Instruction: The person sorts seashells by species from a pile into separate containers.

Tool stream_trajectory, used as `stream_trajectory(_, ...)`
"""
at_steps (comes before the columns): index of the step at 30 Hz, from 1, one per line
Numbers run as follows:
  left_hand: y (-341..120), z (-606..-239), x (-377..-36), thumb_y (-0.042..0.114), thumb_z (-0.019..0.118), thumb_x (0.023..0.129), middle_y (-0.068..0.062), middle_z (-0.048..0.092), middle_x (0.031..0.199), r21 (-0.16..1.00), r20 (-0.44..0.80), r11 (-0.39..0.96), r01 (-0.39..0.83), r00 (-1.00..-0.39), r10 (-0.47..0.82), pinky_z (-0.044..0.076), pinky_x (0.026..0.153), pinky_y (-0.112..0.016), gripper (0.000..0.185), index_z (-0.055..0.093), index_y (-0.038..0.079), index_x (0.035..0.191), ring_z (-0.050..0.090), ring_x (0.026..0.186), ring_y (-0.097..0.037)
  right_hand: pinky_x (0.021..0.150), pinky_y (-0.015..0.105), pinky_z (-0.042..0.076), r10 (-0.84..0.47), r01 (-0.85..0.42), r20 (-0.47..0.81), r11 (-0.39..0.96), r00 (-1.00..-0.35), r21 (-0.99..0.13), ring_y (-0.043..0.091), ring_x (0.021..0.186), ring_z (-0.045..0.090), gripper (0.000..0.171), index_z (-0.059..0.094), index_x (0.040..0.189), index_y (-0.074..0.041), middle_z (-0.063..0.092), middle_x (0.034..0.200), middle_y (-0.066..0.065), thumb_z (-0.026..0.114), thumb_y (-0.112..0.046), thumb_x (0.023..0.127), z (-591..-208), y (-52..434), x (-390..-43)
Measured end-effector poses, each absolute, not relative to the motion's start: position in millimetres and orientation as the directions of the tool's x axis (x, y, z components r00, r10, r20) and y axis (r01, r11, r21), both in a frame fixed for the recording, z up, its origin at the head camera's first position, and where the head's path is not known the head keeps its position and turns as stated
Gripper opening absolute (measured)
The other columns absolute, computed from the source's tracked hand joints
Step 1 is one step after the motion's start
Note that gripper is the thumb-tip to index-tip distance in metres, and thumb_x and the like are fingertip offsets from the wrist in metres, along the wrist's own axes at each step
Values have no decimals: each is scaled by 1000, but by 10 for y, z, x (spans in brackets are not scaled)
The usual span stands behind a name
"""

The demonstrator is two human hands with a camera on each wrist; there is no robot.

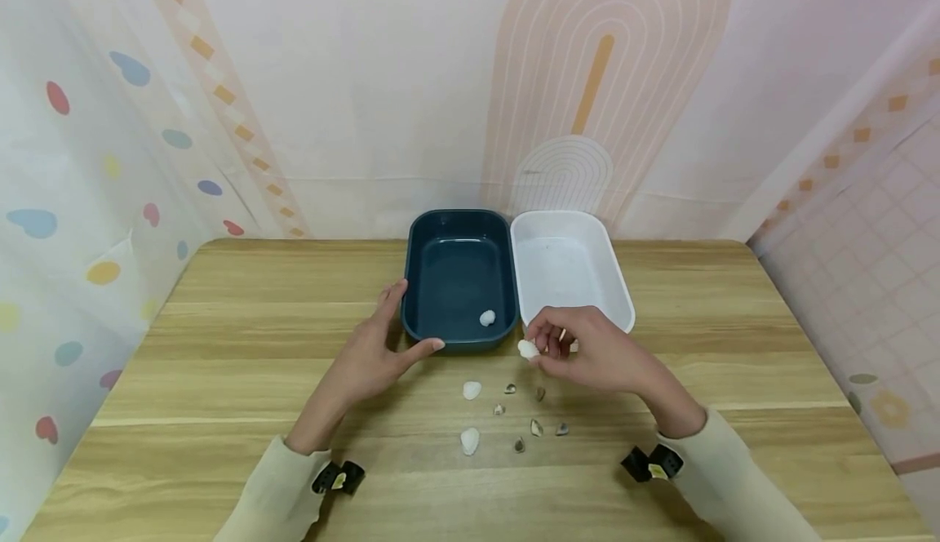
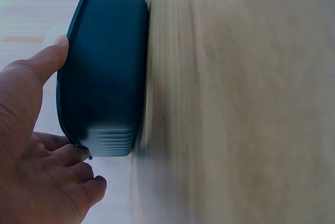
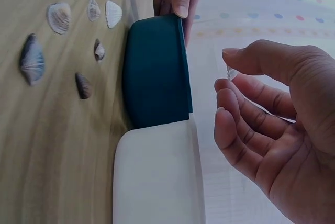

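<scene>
Head view alone showed the right hand (image 1: 587, 354) pinching a white shell (image 1: 528, 349), while the left hand (image 1: 374, 354), fingers straight, touched the dark tray (image 1: 458, 224).

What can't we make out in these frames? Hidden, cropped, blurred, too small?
- White shell pinched by the right hand: in the right wrist view only a sliver shows between fingertips.
- Dark tray interior: left wrist view shows only its outer wall; the wood is motion-blurred.
- Small dark shells: too small in the head view to tell type.
- White tray: cropped by the right wrist view's bottom edge.
</scene>
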State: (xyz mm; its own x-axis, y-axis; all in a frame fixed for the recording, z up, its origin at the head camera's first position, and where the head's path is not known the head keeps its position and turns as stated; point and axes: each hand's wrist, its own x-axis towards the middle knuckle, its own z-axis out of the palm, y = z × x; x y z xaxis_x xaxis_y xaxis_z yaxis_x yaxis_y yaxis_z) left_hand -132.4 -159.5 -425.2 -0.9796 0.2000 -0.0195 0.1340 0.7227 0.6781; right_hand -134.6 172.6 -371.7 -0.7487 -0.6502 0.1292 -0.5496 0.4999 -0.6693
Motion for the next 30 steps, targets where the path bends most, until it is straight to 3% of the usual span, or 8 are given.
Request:
stream_trajectory(12,-1607,-4267,-1340,72,67,85,-19,12,172,668,-16,732,137,-980,199,31,122,-62,113,11,17,166,20,157,-41,65,25,58,-643,-558,146,502,-752,-661,7,75,61,17,68,102,-15,65,84,-7,79,-14,89,-3651,1548,-1529)
stream_trajectory(30,-1654,-4283,-1365,72,68,86,-18,14,172,664,-8,734,143,-980,198,28,122,-63,112,13,16,166,17,158,-39,66,31,57,-700,-597,144,462,-700,-656,9,76,62,17,68,105,-12,68,86,-3,77,-14,91,-3484,1297,-1865)
